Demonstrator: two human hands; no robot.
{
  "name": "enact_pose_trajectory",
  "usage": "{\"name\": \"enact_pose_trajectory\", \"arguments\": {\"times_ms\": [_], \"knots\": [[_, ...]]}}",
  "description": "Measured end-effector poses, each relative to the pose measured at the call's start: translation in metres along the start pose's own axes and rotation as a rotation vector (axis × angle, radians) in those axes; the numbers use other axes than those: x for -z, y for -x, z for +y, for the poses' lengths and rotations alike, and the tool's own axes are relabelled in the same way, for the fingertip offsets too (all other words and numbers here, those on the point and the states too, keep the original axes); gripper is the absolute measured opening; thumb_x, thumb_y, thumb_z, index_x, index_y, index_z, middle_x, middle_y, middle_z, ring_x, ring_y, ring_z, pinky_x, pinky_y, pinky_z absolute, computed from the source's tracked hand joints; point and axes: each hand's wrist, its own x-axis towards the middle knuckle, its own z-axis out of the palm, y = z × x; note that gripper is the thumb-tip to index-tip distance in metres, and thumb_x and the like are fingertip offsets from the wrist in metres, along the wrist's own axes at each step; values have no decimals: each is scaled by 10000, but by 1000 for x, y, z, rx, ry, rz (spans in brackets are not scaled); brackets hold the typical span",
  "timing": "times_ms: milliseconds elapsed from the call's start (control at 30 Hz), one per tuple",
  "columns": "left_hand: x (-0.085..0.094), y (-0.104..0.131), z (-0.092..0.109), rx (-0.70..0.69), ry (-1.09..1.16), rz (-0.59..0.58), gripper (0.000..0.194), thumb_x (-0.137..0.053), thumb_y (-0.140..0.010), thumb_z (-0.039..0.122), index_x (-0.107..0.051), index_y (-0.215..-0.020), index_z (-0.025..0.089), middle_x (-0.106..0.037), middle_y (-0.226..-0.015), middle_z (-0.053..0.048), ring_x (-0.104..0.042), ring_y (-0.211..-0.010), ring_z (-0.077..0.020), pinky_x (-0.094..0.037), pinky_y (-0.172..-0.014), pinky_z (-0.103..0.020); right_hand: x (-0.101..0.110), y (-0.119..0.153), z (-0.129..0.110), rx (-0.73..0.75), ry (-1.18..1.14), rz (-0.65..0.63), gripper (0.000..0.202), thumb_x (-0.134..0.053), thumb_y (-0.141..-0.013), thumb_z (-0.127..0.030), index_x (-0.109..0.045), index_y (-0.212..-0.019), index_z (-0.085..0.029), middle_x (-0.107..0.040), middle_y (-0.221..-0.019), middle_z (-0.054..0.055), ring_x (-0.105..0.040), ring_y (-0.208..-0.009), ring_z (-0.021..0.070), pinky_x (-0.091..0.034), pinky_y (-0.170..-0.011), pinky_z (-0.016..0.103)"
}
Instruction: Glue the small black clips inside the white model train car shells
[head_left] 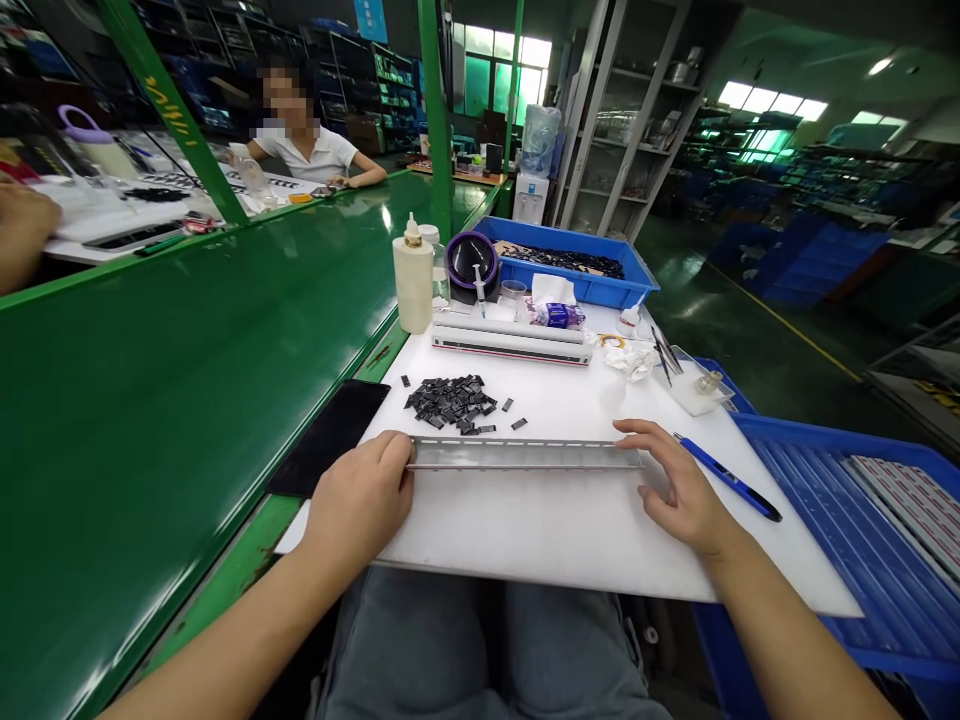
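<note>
A long silvery metal channel with slots along its edges lies crosswise just above or on the white work board. My left hand is closed around its left end. At the right end, my right hand has its thumb and fingers apart, with the fingertips near or lightly touching the metal. Behind the channel is a pile of small black rectangular pieces, a few lying loose beside it. Farther back rests a white bar-shaped housing with a dark strip. A blue pen lies right of my right hand.
Behind stand a cream squeeze bottle, a syringe, a tissue pack and a blue bin of dark parts. A black mat borders the green conveyor. Blue trays are right. A co-worker sits across.
</note>
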Motion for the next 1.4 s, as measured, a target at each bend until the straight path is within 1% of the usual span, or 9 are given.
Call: {"name": "enact_pose_trajectory", "arguments": {"times_ms": [200, 300, 400, 533, 633, 900, 1067, 1400], "knots": [[2, 0, 1, -4, -7, -16, 109, -448, -876, 152, -479, -792, 216, -601, -819, -24, -578, -754, -210, -344, -613, -316, -4, -1, 2, -24, 90, -86, 541, -529, -689, -57, -546, -1189, -262, -449, -1436, 73, -443, -1344, 284, -355, -1138, 490], [3, -1, 1, -5, -6, -20, 114, -453, -869, 140, -489, -790, 214, -610, -822, -29, -580, -759, -211, -342, -614, -316, -5, -1, 2, -42, 119, -114, 526, -541, -740, -89, -534, -1235, -267, -473, -1419, 72, -459, -1335, 275, -367, -1139, 488], [4, -1, 2, -14, -1, -14, 126, -449, -871, 133, -496, -787, 213, -617, -826, -31, -577, -750, -210, -345, -613, -319, -5, 0, 3, -39, 120, -120, 523, -543, -773, -116, -524, -1269, -282, -495, -1405, 60, -481, -1320, 269, -387, -1129, 482], [6, -1, 3, -37, -6, -21, 134, -448, -883, 134, -504, -789, 211, -621, -840, -32, -573, -750, -208, -351, -618, -322, -5, 0, 5, -40, 124, -112, 465, -550, -813, -155, -533, -1259, -283, -513, -1390, 65, -500, -1303, 277, -408, -1109, 486], [7, 0, 4, -27, -12, -20, 146, -439, -889, 128, -498, -786, 213, -610, -825, -30, -564, -738, -207, -341, -603, -323, -5, 0, 5, -52, 127, -109, 434, -551, -835, -185, -535, -1256, -289, -522, -1379, 61, -506, -1296, 277, -419, -1098, 481], [3, 1, 2, -48, -6, 20, 140, -450, -882, 125, -500, -784, 212, -616, -827, -30, -566, -732, -207, -339, -604, -323, -4, 0, 3, -56, 119, -112, 422, -548, -851, -191, -536, -1259, -295, -522, -1373, 58, -512, -1286, 269, -437, -1080, 473], [3, 1, 2, -63, -20, 42, 130, -466, -877, 133, -517, -789, 212, -622, -803, -26, -579, -733, -214, -351, -623, -330, -4, 0, 5, -46, 135, -106, 426, -557, -838, -188, -542, -1254, -278, -527, -1371, 75, -518, -1281, 287, -441, -1078, 486], [8, -1, 5, -49, -15, -16, 138, -454, -878, 123, -532, -799, 205, -636, -844, -51, -581, -761, -227, -343, -613, -334, -5, 0, 9, -63, 132, -111, 398, -562, -850, -215, -550, -1241, -286, -535, -1369, 69, -515, -1286, 288, -440, -1076, 489]]}}
